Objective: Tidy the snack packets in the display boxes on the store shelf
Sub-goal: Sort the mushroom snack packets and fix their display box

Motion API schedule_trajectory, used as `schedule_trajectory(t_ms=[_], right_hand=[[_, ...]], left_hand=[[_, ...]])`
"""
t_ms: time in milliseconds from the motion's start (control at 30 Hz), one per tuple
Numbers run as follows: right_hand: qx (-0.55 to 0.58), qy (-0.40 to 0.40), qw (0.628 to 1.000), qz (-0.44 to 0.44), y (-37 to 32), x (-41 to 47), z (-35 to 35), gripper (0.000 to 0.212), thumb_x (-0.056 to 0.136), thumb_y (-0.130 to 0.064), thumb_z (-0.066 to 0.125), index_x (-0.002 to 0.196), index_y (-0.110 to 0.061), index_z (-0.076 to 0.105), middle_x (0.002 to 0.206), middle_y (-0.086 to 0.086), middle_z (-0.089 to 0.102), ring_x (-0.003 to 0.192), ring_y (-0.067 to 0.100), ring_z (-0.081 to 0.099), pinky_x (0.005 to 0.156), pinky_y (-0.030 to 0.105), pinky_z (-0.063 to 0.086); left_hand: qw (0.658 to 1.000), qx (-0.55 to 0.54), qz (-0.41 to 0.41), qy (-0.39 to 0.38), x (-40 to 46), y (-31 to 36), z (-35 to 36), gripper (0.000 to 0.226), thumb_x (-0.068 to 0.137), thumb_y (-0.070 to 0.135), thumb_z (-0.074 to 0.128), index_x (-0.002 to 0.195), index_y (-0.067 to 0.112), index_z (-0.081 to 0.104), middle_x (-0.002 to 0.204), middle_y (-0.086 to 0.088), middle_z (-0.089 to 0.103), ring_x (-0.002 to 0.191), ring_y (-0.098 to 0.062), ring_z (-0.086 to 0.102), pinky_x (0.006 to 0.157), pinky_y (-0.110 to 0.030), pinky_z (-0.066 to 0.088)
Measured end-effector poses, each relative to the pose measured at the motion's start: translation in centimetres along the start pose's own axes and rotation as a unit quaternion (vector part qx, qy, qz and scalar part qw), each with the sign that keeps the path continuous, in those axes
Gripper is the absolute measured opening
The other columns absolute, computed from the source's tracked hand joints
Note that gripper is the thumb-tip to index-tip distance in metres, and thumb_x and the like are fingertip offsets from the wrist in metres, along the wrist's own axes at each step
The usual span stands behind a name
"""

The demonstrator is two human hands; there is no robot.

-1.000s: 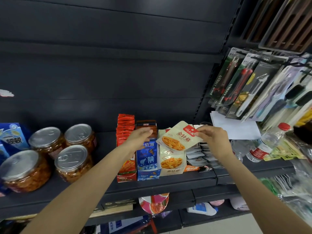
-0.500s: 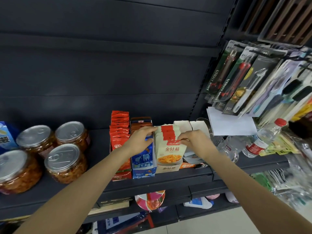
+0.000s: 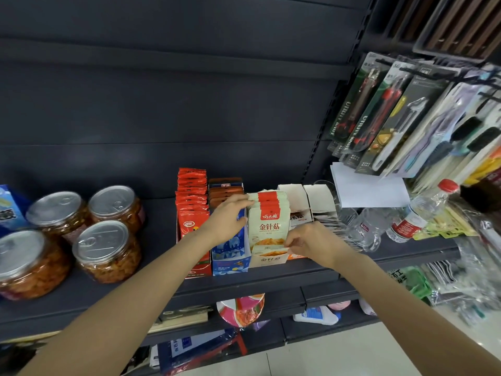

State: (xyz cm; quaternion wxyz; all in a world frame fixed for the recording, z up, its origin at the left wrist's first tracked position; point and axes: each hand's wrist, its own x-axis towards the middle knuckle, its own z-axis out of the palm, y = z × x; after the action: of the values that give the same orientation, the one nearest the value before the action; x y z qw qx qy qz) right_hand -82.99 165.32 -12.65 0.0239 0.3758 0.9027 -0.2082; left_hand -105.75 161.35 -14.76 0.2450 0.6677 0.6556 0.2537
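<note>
While the shelf [image 3: 271, 278] carried a row of display boxes, your work sat in the cream box [image 3: 268, 260], between the blue box [image 3: 230, 256] on its left and the part-empty white boxes [image 3: 306, 199] on its right. The packets [image 3: 268, 226] stood upright in it, front one facing you, the red-banded tops behind a little uneven. Your left hand [image 3: 226, 219] lay against the left side of the stack, fingers fairly straight and reaching to the top edges, holding nothing. Your right hand [image 3: 311, 244] was at the lower right corner of the front packet, fingertips curled in; whether they pinched it or only pressed, I could not tell. To do this well, I judged you needed to squeeze the stack square from both sides, then push the front packet down and back until its top lined up with the rest. Gentle pressure was wise: the thin packets looked likely to buckle or slide.
</note>
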Motion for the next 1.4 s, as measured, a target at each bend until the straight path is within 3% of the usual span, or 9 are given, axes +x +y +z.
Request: schedule_trajectory(t_ms=[167,400,500,600,667,800,933,1167,1400], right_hand=[[0.072,0.038,0.997,0.012,-0.2,-0.2,-0.6,0.030,0.089,-0.023,0.062,0.118,-0.015,0.064,0.121,-0.003,0.064,0.107,0.008,0.058,0.090,0.017,0.045],[0.045,0.041,0.998,0.016,-0.1,0.7,-0.8,0.027,0.090,-0.023,0.062,0.116,-0.019,0.065,0.126,-0.007,0.061,0.119,0.011,0.051,0.100,0.031,0.045],[0.040,0.031,0.999,0.001,0.2,0.8,-0.6,0.020,0.089,-0.019,0.063,0.108,-0.018,0.071,0.117,-0.006,0.067,0.109,0.010,0.058,0.095,0.030,0.049],[0.045,0.011,0.999,-0.013,0.2,0.5,-0.6,0.018,0.088,-0.016,0.065,0.104,-0.014,0.073,0.109,-0.002,0.070,0.090,0.003,0.062,0.085,0.016,0.050],[0.052,0.018,0.998,-0.014,0.2,0.2,-0.8,0.019,0.088,-0.016,0.064,0.105,-0.014,0.073,0.109,-0.003,0.070,0.090,0.005,0.063,0.083,0.016,0.051],[0.051,0.067,0.996,-0.007,0.4,-0.3,-0.8,0.019,0.090,-0.017,0.062,0.106,-0.017,0.072,0.109,-0.005,0.070,0.094,0.009,0.064,0.085,0.026,0.052],[0.040,0.035,0.999,-0.012,0.2,-0.6,0.1,0.019,0.090,-0.017,0.062,0.107,-0.016,0.071,0.113,-0.002,0.068,0.101,0.012,0.062,0.088,0.030,0.052],[0.054,0.054,0.997,0.004,-0.1,-0.5,0.1,0.025,0.089,-0.020,0.062,0.114,-0.017,0.067,0.117,-0.003,0.065,0.104,0.008,0.059,0.084,0.013,0.043],[0.060,0.062,0.996,0.034,0.1,-0.7,-0.3,0.029,0.089,-0.024,0.062,0.118,-0.021,0.065,0.116,-0.003,0.067,0.102,0.008,0.061,0.089,0.022,0.048]], left_hand=[[0.998,0.061,0.019,0.017,0.2,0.3,0.6,0.046,0.094,0.010,0.054,0.139,0.015,0.046,0.143,0.002,0.036,0.134,-0.014,0.033,0.112,-0.030,0.032],[0.997,0.062,0.016,0.046,0.9,0.7,0.4,0.033,0.090,0.015,0.061,0.123,0.017,0.057,0.121,0.001,0.051,0.113,-0.013,0.050,0.097,-0.033,0.048],[0.997,0.067,0.008,0.046,1.5,1.2,0.5,0.024,0.088,0.015,0.064,0.112,0.015,0.059,0.113,0.001,0.054,0.105,-0.014,0.054,0.090,-0.034,0.050],[0.995,0.082,0.012,0.047,1.8,1.5,0.8,0.013,0.089,0.012,0.062,0.101,0.013,0.060,0.108,-0.002,0.056,0.100,-0.016,0.056,0.085,-0.035,0.051],[0.995,0.082,0.021,0.054,1.9,1.6,0.9,0.008,0.090,0.011,0.059,0.097,0.011,0.062,0.105,-0.003,0.059,0.097,-0.017,0.058,0.083,-0.034,0.052],[0.994,0.062,0.043,0.075,1.0,1.7,0.6,0.012,0.093,0.014,0.057,0.101,0.010,0.065,0.104,0.000,0.061,0.096,-0.012,0.058,0.083,-0.028,0.052],[0.996,0.060,0.060,0.030,-0.3,1.5,0.5,0.007,0.093,0.016,0.056,0.098,0.014,0.060,0.100,-0.001,0.067,0.089,-0.013,0.063,0.078,-0.032,0.055],[0.994,0.052,0.069,0.064,-1.6,2.6,-0.1,0.007,0.095,0.019,0.054,0.100,0.016,0.056,0.103,0.000,0.066,0.088,-0.010,0.062,0.076,-0.030,0.055],[0.988,-0.017,0.040,0.149,-1.5,2.8,-1.0,0.004,0.093,0.013,0.056,0.095,0.014,0.059,0.093,0.000,0.067,0.086,-0.012,0.064,0.078,-0.031,0.055]])
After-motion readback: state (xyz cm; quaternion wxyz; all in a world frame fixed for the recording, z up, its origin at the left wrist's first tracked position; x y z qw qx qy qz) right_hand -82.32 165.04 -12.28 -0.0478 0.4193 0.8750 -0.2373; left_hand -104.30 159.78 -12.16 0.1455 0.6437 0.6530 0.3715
